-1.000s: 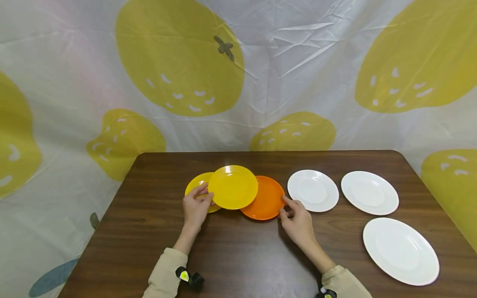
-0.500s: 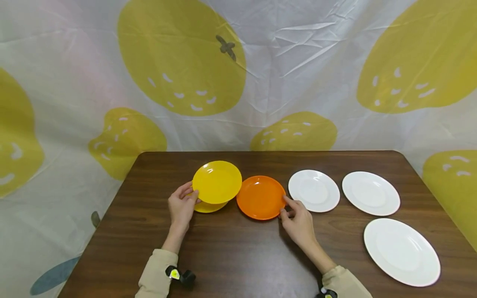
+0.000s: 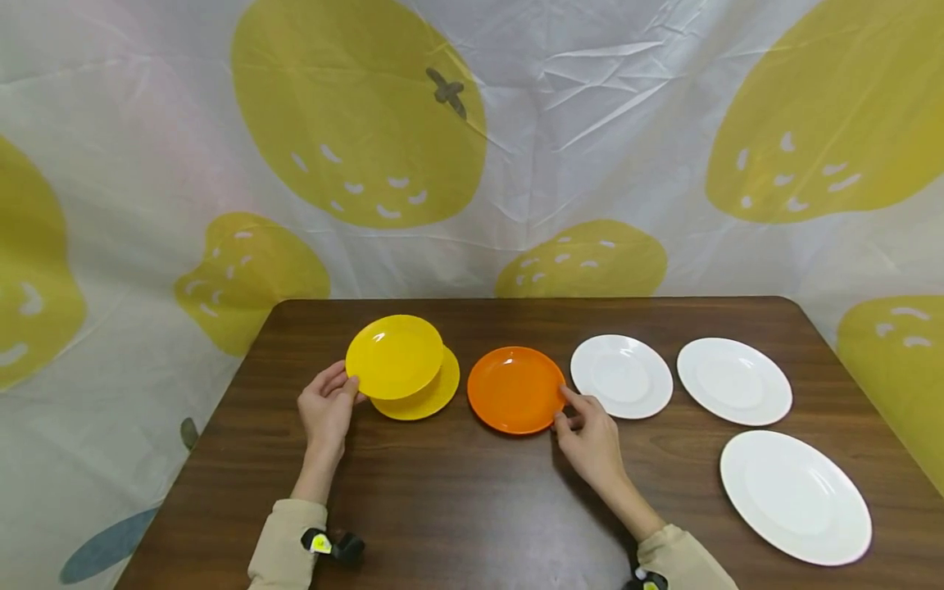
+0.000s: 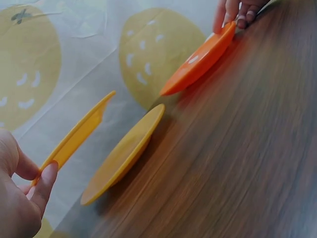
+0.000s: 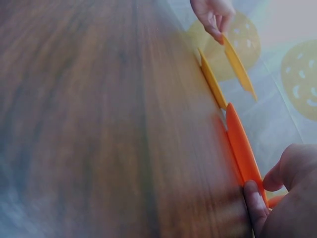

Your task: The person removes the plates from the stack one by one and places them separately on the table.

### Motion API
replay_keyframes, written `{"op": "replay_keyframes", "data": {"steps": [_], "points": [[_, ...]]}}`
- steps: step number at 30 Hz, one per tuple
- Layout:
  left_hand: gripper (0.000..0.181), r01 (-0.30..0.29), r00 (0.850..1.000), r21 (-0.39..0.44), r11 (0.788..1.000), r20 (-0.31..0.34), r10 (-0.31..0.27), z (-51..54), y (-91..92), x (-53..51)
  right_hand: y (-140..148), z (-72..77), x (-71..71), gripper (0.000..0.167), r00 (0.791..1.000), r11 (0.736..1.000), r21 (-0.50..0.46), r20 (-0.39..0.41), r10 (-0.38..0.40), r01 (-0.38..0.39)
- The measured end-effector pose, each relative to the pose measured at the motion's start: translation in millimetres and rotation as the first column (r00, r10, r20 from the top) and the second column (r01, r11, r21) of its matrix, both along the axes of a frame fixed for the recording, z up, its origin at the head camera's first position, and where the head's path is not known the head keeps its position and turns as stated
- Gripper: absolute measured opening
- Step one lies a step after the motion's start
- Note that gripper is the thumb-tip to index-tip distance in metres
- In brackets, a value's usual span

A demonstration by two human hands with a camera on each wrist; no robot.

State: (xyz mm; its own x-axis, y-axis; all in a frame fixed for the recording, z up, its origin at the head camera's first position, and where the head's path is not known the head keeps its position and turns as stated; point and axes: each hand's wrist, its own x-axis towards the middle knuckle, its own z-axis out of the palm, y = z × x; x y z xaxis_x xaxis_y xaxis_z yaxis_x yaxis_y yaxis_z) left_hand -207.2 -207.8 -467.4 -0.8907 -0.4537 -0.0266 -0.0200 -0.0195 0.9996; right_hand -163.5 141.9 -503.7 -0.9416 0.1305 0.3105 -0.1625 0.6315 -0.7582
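Observation:
My left hand (image 3: 328, 412) pinches the left rim of a yellow plate (image 3: 394, 357) between thumb and fingers. That plate hangs in the air, apart from a second yellow plate (image 3: 431, 397) that lies on the table and is partly covered by it in the head view. The left wrist view shows the gap between the held plate (image 4: 79, 139) and the lower one (image 4: 124, 153). To the right, an orange plate (image 3: 516, 391) is pinched at its right rim by my right hand (image 3: 590, 438). In the right wrist view, thumb and fingers straddle the orange rim (image 5: 242, 146).
Three white plates lie on the right: a round plate (image 3: 622, 377) beside my right hand, another plate (image 3: 733, 382) farther right, and a larger plate (image 3: 795, 498) nearer the front. The brown wooden table (image 3: 472, 508) ends at a curtain (image 3: 413, 262) with yellow fruit prints.
My left hand has carried the yellow plate leftward, from over the orange plate's edge to above the left part of the other yellow plate. The orange plate slid slightly left early on; my right hand stayed on it.

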Motion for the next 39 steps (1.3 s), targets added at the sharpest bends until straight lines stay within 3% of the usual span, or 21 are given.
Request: {"op": "replay_keyframes", "data": {"steps": [14, 32, 39], "points": [[0.042, -0.077, 0.996, -0.001, 0.997, 0.034, 0.077, 0.9, -30.2, 7.3, -1, -0.4, -1.5, 0.043, 1.0, 1.0, -0.003, 0.005, -0.008, 0.008], [0.041, -0.217, 0.975, 0.063, 0.974, 0.063, 0.214, -12.4, -67.7, 17.7, 0, -1.2, 0.0, 0.043, 1.0, 1.0, 0.0, 0.003, -0.005, 0.005], [0.042, -0.252, 0.96, -0.005, 0.968, 0.121, 0.251, -17.0, -76.7, 20.0, -1, -1.4, 0.6, 0.042, 1.0, 1.0, 0.005, -0.001, -0.014, 0.014]]}}
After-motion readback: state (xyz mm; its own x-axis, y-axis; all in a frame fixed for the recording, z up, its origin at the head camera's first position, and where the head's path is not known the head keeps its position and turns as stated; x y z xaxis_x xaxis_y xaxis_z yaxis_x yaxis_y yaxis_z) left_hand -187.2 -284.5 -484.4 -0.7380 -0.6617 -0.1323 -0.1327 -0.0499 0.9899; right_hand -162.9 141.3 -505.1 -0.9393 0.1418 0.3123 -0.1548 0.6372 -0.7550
